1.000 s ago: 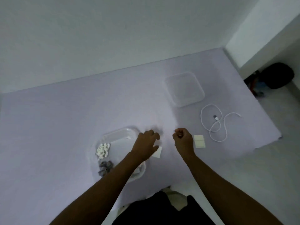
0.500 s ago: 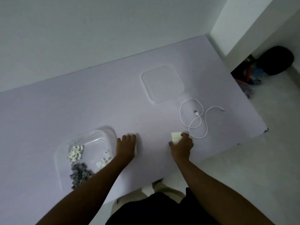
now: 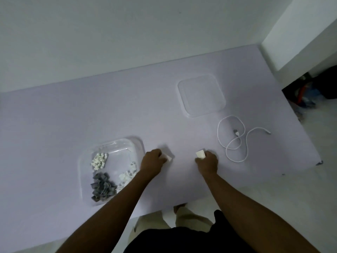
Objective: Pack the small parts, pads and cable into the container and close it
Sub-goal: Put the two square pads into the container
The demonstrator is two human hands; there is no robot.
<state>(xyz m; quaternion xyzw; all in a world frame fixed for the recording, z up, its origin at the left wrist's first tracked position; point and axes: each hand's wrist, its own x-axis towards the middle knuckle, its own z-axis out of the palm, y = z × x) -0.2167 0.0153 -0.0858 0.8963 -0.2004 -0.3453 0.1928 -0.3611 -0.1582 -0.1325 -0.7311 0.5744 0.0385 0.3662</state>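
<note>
**Both hands closed on pads beside the open container**

A pale lilac table (image 3: 73,115) fills the view. On its near left a clear square plastic container (image 3: 85,161) is seen open, with three heaps inside: small cream parts (image 3: 99,160) at the far left, grey parts (image 3: 102,188) at the near left, and white parts (image 3: 127,175) at the right, partly hidden by the left forearm. The clear square lid (image 3: 201,95) lies apart, far and to the right. A loosely looped white cable (image 3: 235,141) is laid near the lid, at the right of the table.

The left hand (image 3: 152,162) is curled, fingers together, on a thin cream pad (image 3: 168,157) just right of the container; whether that pad is lifted cannot be told. The right hand (image 3: 207,162) is clamped on a second cream pad (image 3: 200,154), whose far edge is raised off the table.

Compared with half a second ago, the left hand, then flat over its pad, is now bunched so that the pad's corner shows. The second pad, then lying flat under the right fingertips, is now tipped up in the grip. Container, lid and cable are unchanged relative to one another.
</note>
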